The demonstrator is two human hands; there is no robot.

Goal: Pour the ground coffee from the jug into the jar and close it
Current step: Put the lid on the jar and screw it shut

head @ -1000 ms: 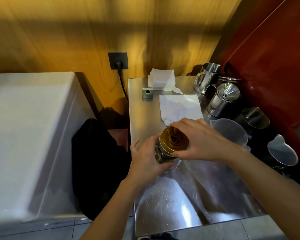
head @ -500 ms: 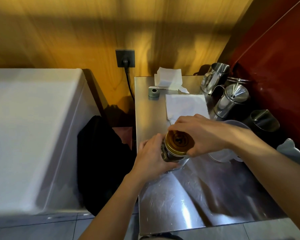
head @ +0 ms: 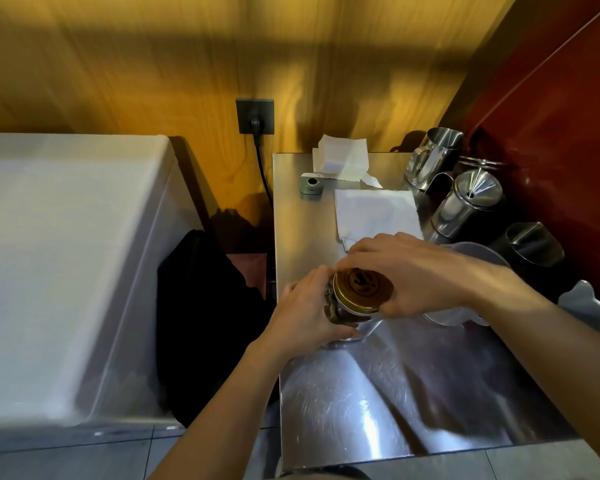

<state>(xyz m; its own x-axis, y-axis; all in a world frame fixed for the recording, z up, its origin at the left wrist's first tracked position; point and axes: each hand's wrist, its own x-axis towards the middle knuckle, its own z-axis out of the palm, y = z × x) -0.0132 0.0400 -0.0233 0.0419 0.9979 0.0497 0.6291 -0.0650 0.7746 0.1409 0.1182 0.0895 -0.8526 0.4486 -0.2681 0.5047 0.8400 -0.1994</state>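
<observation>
A glass jar (head: 343, 311) with dark contents stands on the steel table (head: 378, 393) near its left edge. A gold lid (head: 362, 285) with a dark emblem sits on top of the jar. My left hand (head: 302, 313) wraps the jar's body from the left. My right hand (head: 409, 268) grips the lid's rim from the right and far side. A clear plastic jug (head: 478, 252) lies just behind my right wrist, mostly hidden by it.
White paper napkins (head: 374, 213) and a small grey device (head: 310, 183) lie at the table's far end. Steel pitchers (head: 433, 155) and a lidded steel pot (head: 468, 202) stand along the red wall on the right. A white chest (head: 66, 271) and a black bag (head: 205, 306) are on the left.
My right hand has turned around the lid, its fingers now further over the far rim. The jar and my left hand stay in place; the view has shifted slightly.
</observation>
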